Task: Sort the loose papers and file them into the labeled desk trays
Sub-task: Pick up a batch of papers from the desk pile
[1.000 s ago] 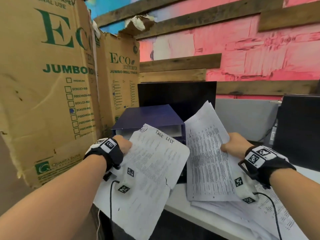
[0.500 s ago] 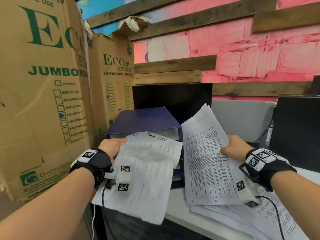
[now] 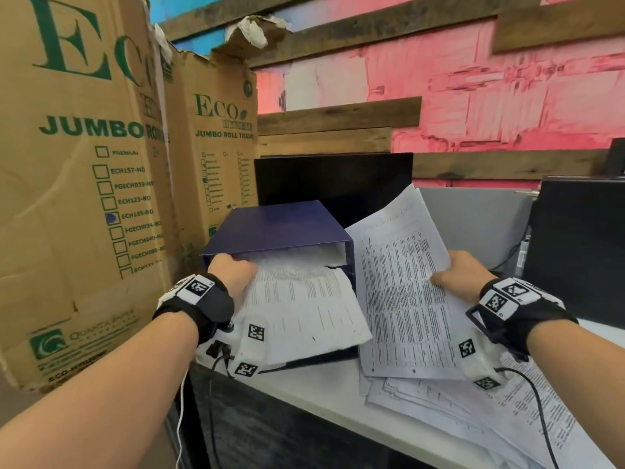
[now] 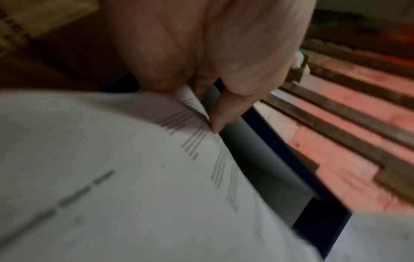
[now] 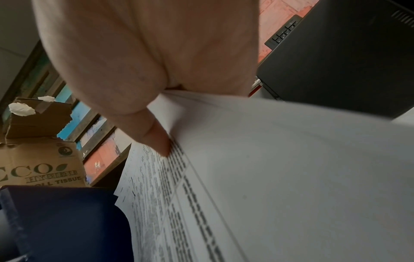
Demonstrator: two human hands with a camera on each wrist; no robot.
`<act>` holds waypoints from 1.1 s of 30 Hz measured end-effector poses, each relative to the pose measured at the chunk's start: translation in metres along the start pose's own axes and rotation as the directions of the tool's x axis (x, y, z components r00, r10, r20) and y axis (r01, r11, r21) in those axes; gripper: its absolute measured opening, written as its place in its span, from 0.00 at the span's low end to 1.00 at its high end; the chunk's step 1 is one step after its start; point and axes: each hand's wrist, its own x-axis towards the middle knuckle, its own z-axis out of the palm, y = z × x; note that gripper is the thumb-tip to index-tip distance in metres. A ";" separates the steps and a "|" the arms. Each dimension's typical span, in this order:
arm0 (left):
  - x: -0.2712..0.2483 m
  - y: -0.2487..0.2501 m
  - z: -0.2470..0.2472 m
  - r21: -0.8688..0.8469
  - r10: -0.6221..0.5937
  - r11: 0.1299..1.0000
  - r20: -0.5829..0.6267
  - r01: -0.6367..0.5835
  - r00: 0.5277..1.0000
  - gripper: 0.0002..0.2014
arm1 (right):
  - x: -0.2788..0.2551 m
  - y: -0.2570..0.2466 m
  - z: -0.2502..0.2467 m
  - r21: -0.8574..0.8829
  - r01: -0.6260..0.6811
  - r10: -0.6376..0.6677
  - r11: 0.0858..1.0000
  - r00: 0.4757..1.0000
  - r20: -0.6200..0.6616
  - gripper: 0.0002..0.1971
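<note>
Standing at the far left, two tall cardboard boxes [image 3: 84, 184] rise beside the counter's left edge, printed in green with "ECO", "JUMBO ROLL TISSUE", a column of tick boxes with codes such as "ECH157-ND" and "ECH155-ND", and "QUANTA PAPER" low down; the right wrist view also reads "HYGIENE" on the nearer box. Just right of them, at the counter's [image 3: 314, 387] left end, sits the dark blue desk tray unit [image 3: 280, 228], with a black screen [image 3: 333, 184] behind it.

The left hand [image 3: 233, 269] is at the mouth of the top tray, grasping a printed sheet [image 3: 301, 306]: the thumb lies on top near the sheet's far left corner and the fingers [image 4: 244, 67] curl underneath, pinching the paper. The sheet's far edge is inside the tray opening, while its near part hangs out over the tray front toward the counter's near edge. Its print is too blurred to read.

Further right, the right hand [image 3: 460, 275] grips a second printed sheet [image 3: 402, 286] by its right edge, thumb pressed on the printed face, fingers hidden behind it. This sheet is held tilted up, its lower edge resting on the loose papers [image 3: 473, 407] spread over the counter's right part, its left edge touching the tray unit's right side. It carries dense columns of small text, not legible. A black box-like device [image 3: 581, 245] stands at the counter's far right.
</note>
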 end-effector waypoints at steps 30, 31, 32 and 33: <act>-0.014 0.016 0.049 0.806 0.179 0.418 0.379 -0.419 0.908 0.42 | 0.004 0.008 0.010 0.046 -0.045 0.046 0.998 0.999 -0.025 0.13; -0.013 0.015 0.049 0.805 0.129 0.442 0.378 -0.395 0.917 0.43 | 0.004 0.009 0.009 0.058 -0.046 0.048 0.997 0.998 -0.036 0.14; -0.012 0.015 0.049 0.805 0.098 0.466 0.365 -0.367 0.926 0.42 | 0.003 0.009 0.008 0.073 -0.042 0.045 0.996 0.998 -0.046 0.15; -0.014 0.014 0.049 0.807 0.098 0.476 0.346 -0.350 0.933 0.41 | 0.002 0.010 0.006 0.087 -0.035 0.041 0.996 0.997 -0.060 0.15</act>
